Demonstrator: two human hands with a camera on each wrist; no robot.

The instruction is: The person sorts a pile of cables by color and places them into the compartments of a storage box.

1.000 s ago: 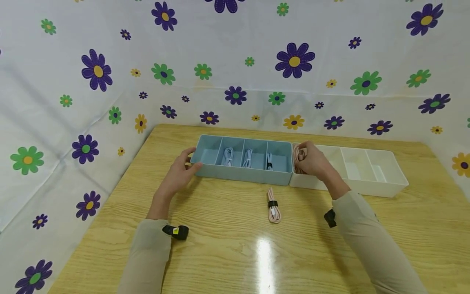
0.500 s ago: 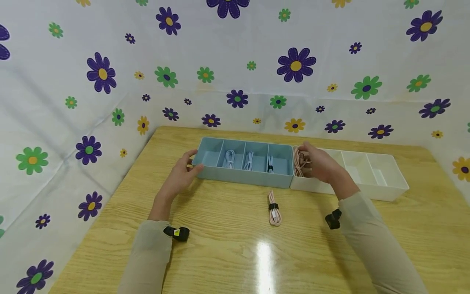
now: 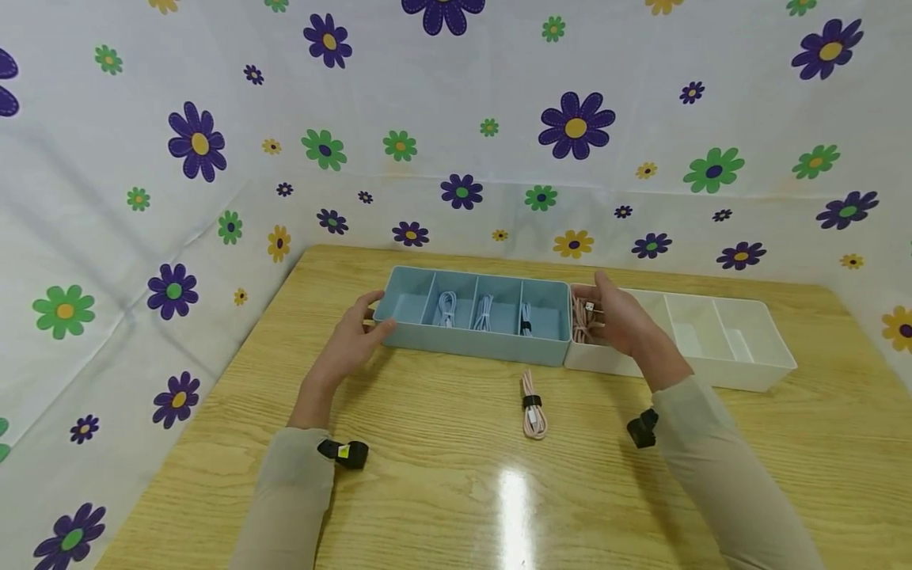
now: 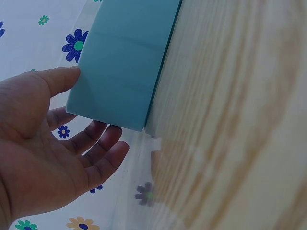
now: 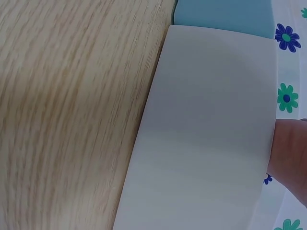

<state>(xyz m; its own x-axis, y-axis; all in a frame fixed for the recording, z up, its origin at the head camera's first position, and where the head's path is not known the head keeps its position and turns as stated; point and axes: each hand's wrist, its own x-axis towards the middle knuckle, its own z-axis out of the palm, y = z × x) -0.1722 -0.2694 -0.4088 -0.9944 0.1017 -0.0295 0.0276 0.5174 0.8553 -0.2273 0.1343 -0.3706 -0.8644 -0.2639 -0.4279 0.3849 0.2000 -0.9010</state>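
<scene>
My left hand [image 3: 352,340] touches the left end of the blue divided box [image 3: 470,336]. In the left wrist view its thumb [image 4: 64,80] meets the box's front edge, and the relaxed fingers lie by the end wall. My right hand [image 3: 627,321] reaches into the first compartment of the white divided box [image 3: 727,376], its fingers spread at a coiled pink cable [image 3: 580,321]. The cable's USB plug [image 3: 589,307] shows between them. In the right wrist view, the white box wall [image 5: 206,124] hides most of this hand.
A second pink cable [image 3: 533,412], bundled with a black strap, lies on the wooden table [image 3: 427,451] in front of the boxes. Three compartments of the blue box hold pale blue cables [image 3: 446,309]. The two boxes stand end to end before a flowered cloth [image 3: 499,95].
The right hand has loosened its fingers around the pink cable and shifted slightly; the USB plug has come into sight. My left hand stays at the blue box, and the head view has tilted slightly.
</scene>
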